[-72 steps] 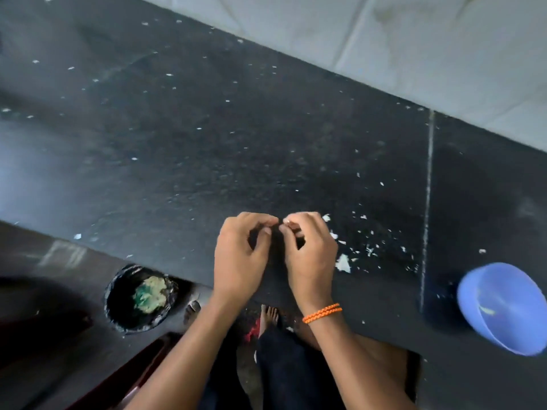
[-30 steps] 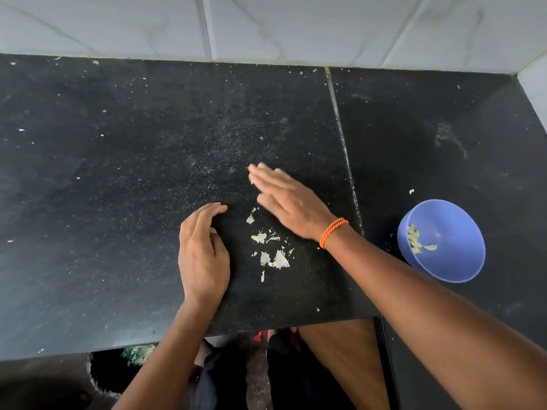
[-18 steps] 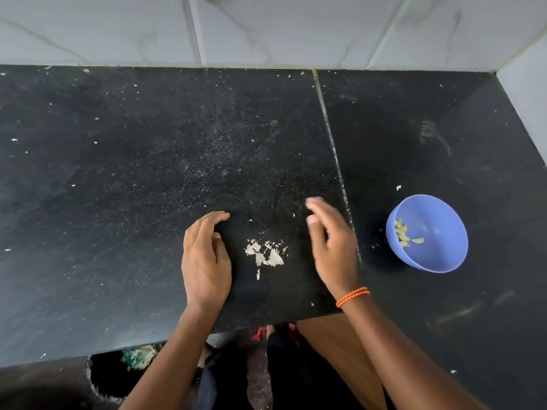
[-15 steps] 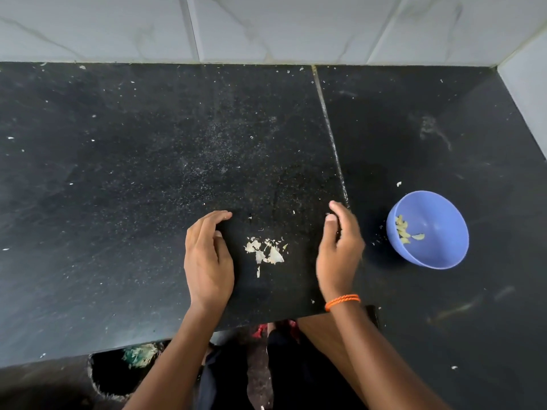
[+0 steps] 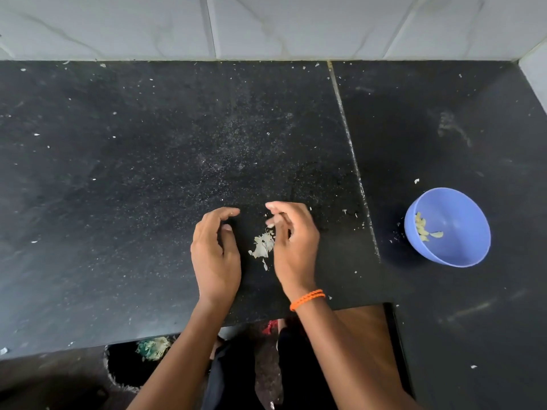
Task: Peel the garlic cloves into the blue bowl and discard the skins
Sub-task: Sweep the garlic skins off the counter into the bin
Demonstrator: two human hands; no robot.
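Observation:
A small heap of pale garlic skins (image 5: 262, 245) lies on the black counter (image 5: 148, 173) near its front edge. My left hand (image 5: 214, 255) stands on its edge just left of the heap, fingers loosely curved, holding nothing. My right hand (image 5: 293, 244), with an orange band at the wrist, stands on its edge against the heap's right side, fingers loosely bent and blurred. The blue bowl (image 5: 461, 250) sits to the right with a few peeled garlic cloves (image 5: 421, 229) inside.
White wall tiles (image 5: 266, 25) run along the back and the right corner. A seam (image 5: 349, 149) crosses the counter. Below the front edge, on the floor at the left, stands a dark bin (image 5: 130, 365) with green waste. Small skin flecks dot the counter.
My right hand has swept in from the right, pushing the scattered skins leftward into a tighter heap beside my left hand, which has stayed in place. The bowl has not moved.

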